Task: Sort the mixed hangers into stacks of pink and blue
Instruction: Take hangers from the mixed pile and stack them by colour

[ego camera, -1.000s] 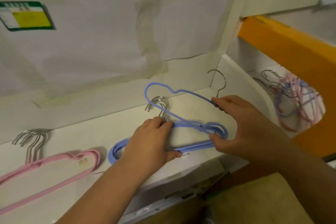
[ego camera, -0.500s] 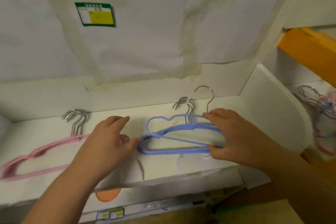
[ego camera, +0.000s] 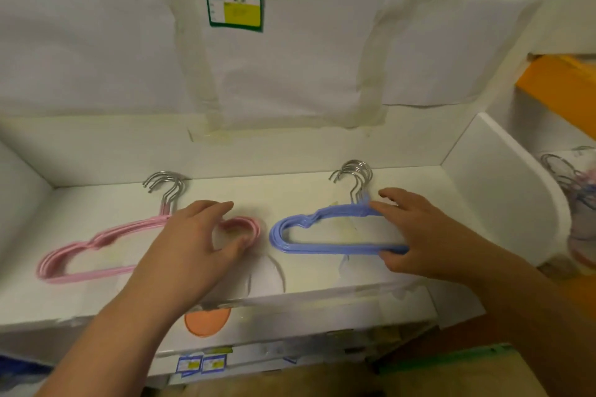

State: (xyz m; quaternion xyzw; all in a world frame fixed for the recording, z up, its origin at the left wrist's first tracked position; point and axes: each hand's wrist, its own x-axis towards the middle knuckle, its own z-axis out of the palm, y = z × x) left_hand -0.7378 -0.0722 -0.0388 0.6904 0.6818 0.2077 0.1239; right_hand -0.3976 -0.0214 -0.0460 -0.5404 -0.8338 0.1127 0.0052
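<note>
In the head view, a pink hanger stack [ego camera: 96, 245] lay at the lower left of the white tabletop [ego camera: 290, 190], with a blue hanger stack [ego camera: 322, 235] just right of centre, the two apart. The left hand [ego camera: 190, 248] closed its grip around the pink stack's right end. The right hand [ego camera: 419, 235] pinched the blue stack's right end. Mixed hangers [ego camera: 577, 184] sat at the far right edge.

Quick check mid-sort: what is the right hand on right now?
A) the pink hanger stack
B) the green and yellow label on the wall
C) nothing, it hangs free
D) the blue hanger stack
D: the right hand grips the blue hanger stack at its right end, fingers on top and thumb below.
</note>
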